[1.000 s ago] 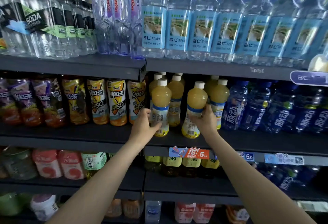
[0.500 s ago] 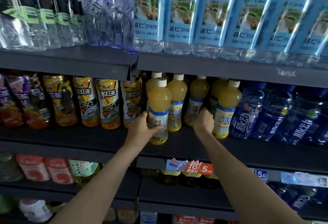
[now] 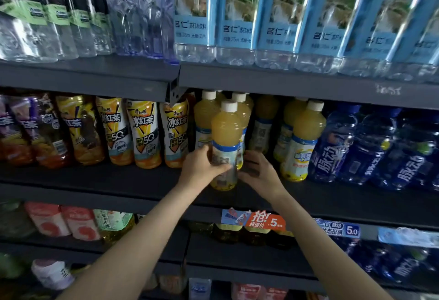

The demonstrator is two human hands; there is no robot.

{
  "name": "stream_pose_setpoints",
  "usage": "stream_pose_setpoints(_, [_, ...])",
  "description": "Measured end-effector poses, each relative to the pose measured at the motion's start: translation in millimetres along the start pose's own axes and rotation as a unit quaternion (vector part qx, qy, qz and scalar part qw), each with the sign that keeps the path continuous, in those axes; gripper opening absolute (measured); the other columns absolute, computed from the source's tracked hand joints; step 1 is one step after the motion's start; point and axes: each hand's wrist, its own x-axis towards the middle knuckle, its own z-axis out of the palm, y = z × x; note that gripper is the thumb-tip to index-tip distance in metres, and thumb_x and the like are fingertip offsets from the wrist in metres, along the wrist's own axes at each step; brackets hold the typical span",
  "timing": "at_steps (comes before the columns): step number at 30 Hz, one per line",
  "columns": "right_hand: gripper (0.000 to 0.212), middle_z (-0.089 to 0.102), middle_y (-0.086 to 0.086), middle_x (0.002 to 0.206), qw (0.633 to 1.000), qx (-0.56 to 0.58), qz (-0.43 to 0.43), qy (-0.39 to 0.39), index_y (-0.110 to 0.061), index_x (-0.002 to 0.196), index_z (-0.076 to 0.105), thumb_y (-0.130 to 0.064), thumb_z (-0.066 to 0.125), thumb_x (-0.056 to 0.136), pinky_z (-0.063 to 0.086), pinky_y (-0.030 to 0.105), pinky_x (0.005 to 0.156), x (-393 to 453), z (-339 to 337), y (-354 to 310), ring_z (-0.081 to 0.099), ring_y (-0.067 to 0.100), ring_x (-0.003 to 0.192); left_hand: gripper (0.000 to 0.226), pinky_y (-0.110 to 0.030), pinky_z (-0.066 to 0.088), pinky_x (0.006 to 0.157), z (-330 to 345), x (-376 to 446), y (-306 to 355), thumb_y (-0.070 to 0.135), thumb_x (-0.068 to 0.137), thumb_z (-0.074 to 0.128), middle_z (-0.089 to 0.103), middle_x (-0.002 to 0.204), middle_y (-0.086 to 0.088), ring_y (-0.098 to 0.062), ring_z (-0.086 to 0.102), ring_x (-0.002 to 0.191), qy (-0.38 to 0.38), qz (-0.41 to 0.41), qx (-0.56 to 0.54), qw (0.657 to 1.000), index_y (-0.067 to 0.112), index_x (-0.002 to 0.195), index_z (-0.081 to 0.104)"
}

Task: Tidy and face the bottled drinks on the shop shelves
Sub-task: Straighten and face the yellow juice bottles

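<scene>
left hand (image 3: pixel 202 169) wraps the lower label of the front yellow juice bottle (image 3: pixel 225 145), thumb across its front. bottle stands upright on the middle shelf (image 3: pixel 118 181), ahead of the other yellow juice bottles (image 3: pixel 240 119) in its row. right hand (image 3: pixel 259 172) sits just right of that bottle at its base, fingers reaching in behind it; can't tell if it's gripping it or another bottle, contact hidden. another juice bottle (image 3: pixel 304 143) stands to the right, label forward. iced tea bottles (image 3: pixel 145 133) left, dark blue bottles (image 3: pixel 370 147) right, water bottles (image 3: pixel 237 14) on the upper shelf.
</scene>
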Motion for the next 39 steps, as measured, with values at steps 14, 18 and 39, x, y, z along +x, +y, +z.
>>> stream_pose_setpoints(14, [0.039, 0.064, 0.015, 0.107, 0.955, -0.196, 0.041, 0.218, -0.001, 0.110, 0.049, -0.027, 0.066, 0.087, 0.044, 0.033, 0.069, 3, -16, 8, 0.061, 0.031, 0.098, 0.053, -0.032, 0.042, 0.102, 28, 1, 0, 0.022, 0.088, 0.063, 0.054, 0.132, -0.012, -0.021, 0.051, 0.122, 0.025, -0.004, -0.024, 0.999, 0.004, 0.134, 0.044])
stream_pose_setpoints(18, [0.040, 0.061, 0.019, 0.116, 0.944, -0.226, 0.091, 0.221, 0.000, 0.115, 0.045, -0.028, 0.061, 0.091, 0.045, 0.039, 0.079, 20, -16, 1, 0.057, 0.035, 0.109, 0.059, -0.035, 0.037, 0.106, 33, 18, 6, 0.023, 0.087, 0.064, 0.048, 0.138, -0.014, -0.023, 0.044, 0.129, 0.017, -0.012, -0.038, 0.999, 0.002, 0.137, 0.039])
stream_pose_setpoints(39, [0.031, 0.059, 0.020, 0.120, 0.942, -0.258, 0.131, 0.167, 0.001, 0.122, 0.049, -0.014, 0.052, 0.095, 0.044, 0.036, 0.078, 27, -27, -13, 0.056, 0.037, 0.110, 0.050, -0.026, 0.043, 0.080, 39, 6, 3, 0.029, 0.078, 0.074, 0.061, 0.111, -0.003, -0.019, 0.057, 0.104, -0.022, -0.033, -0.060, 0.997, 0.008, 0.117, 0.051])
